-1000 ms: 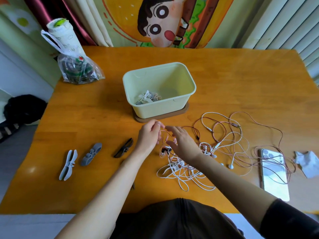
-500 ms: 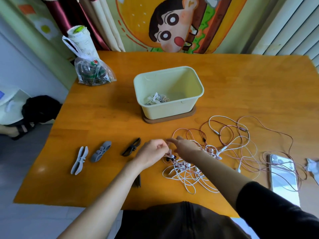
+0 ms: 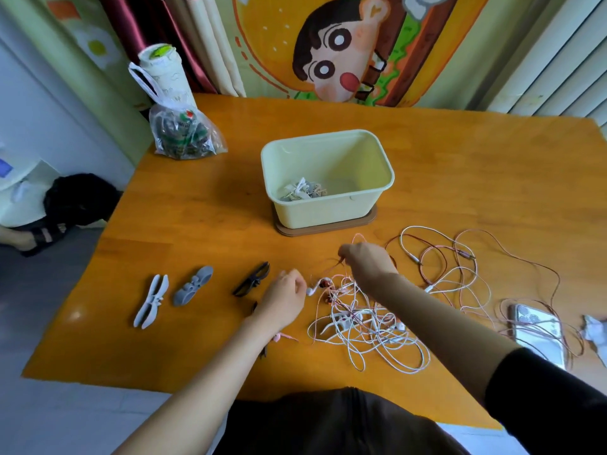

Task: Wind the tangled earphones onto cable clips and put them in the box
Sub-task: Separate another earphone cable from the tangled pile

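While curled, left [image 3: 285,300] and right hands [image 3: 368,261] pinch earphones [image 3: 345,320].

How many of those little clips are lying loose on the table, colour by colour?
Pale grey clip: 1
Darker grey clip: 1
Black clip: 1
Total: 3 in plain view. A dark piece under the left forearm may be a fourth; too hidden to tell.

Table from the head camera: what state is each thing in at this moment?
Box: open, one wound bundle inside.
Earphones: tangled, loose on the table.
Pale clip, grey clip, black clip: empty, lying flat.
Phone: lying flat, cables across it.
Left hand: pinches the earphones by a white earbud.
Right hand: pinches a raised strand of them.
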Motion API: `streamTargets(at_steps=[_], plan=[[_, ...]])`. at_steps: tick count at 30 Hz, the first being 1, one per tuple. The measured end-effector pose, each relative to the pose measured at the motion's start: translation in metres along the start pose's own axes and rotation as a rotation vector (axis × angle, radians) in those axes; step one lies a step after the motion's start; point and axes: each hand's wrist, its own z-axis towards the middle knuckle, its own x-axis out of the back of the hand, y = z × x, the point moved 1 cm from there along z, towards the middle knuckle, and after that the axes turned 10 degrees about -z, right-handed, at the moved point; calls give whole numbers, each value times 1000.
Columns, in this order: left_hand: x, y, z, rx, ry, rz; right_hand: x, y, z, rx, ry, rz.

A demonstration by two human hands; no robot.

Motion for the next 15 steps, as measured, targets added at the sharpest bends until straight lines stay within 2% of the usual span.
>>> streamTargets(at_steps=[2,8,11,13,15], plan=[[2,15,4,-77,83,-95,20,7,0,-2,97,-11],[8,73,12,-308,139,-540,68,9,-8,122,403,72],[16,86,16,-348,213,-652,80,6,-12,86,347,215],[19,84,22,-332,223,-617,85,8,-15,18,330,367],[23,82,26,-330,196,-590,94,10,-18,-18,376,412]])
